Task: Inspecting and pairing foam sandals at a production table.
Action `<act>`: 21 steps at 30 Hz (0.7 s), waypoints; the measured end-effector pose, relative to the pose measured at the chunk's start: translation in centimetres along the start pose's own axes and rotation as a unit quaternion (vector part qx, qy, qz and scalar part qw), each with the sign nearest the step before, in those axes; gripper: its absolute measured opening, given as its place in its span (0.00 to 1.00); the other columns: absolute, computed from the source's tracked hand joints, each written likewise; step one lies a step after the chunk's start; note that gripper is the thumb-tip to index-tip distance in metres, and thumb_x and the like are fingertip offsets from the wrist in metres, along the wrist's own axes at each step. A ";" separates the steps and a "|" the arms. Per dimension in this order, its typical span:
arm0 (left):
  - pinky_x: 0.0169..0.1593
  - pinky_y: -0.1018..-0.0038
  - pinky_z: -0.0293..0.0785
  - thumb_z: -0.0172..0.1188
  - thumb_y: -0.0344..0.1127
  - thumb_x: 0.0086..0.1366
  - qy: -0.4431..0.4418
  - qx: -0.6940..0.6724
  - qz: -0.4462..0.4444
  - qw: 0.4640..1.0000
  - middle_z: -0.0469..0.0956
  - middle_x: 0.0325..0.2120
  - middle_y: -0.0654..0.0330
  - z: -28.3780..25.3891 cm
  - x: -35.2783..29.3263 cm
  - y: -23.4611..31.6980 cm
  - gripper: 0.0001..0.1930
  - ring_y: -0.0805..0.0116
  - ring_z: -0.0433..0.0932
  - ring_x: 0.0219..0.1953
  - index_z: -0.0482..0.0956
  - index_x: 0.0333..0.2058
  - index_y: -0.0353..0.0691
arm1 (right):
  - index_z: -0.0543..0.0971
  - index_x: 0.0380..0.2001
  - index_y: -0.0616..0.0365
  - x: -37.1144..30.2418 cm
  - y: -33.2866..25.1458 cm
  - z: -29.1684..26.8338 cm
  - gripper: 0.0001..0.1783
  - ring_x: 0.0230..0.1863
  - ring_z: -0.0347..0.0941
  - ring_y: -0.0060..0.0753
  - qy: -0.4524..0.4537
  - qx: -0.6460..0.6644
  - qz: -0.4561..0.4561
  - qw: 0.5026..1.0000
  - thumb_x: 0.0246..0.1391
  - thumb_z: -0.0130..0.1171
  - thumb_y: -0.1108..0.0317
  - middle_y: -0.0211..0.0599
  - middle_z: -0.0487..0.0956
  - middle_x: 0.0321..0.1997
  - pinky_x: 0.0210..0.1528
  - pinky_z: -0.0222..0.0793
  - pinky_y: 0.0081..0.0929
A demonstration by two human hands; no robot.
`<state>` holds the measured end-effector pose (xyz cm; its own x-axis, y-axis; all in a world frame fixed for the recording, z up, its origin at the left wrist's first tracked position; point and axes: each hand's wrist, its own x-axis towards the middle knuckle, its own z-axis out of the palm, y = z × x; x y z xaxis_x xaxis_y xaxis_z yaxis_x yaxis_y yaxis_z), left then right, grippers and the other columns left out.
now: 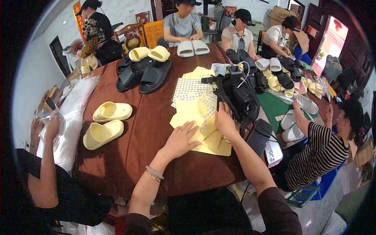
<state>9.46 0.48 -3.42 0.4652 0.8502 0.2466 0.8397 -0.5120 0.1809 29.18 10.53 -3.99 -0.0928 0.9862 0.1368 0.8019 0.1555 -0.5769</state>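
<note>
My left hand (181,140) lies with fingers spread on a loose pile of yellow sticker sheets (219,147), some printed with rows of small dark marks. A ring is on one finger, and bangles circle that wrist. On the pile's right side, my right hand (226,122) is at the sheets, beside a black bag (237,92). Its fingertips are partly hidden against the bag, so I cannot make out what they hold, if anything. Between my hands one sheet appears bent upward. A pair of pale yellow slippers (103,134) sits to the left on the brown tablecloth (145,156).
Black slippers (154,76) with yellow ones on top stand farther back. Clear plastic bags (64,121) cover the left edge, beside a co-worker's arms. White slippers (291,127) are near a person in stripes (317,152) at right. A dark box-shaped device (258,135) sits by my right forearm.
</note>
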 end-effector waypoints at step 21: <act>0.65 0.54 0.53 0.54 0.26 0.50 0.042 -0.032 -0.046 0.998 0.74 0.52 0.57 -1.5 0.2 -3.0 0.21 0.55 0.64 0.61 0.77 0.46 0.42 | 0.59 0.62 0.57 -0.1 0.2 -0.3 0.33 0.64 0.56 0.61 -0.016 0.002 0.002 1.000 0.52 0.55 0.68 0.56 0.55 0.66 0.61 0.61 0.44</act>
<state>6.62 2.00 -2.47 0.3604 0.8818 0.3043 0.8565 -0.4420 0.2666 29.57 10.44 -3.86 -0.1082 0.9881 0.1097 0.7999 0.1520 -0.5805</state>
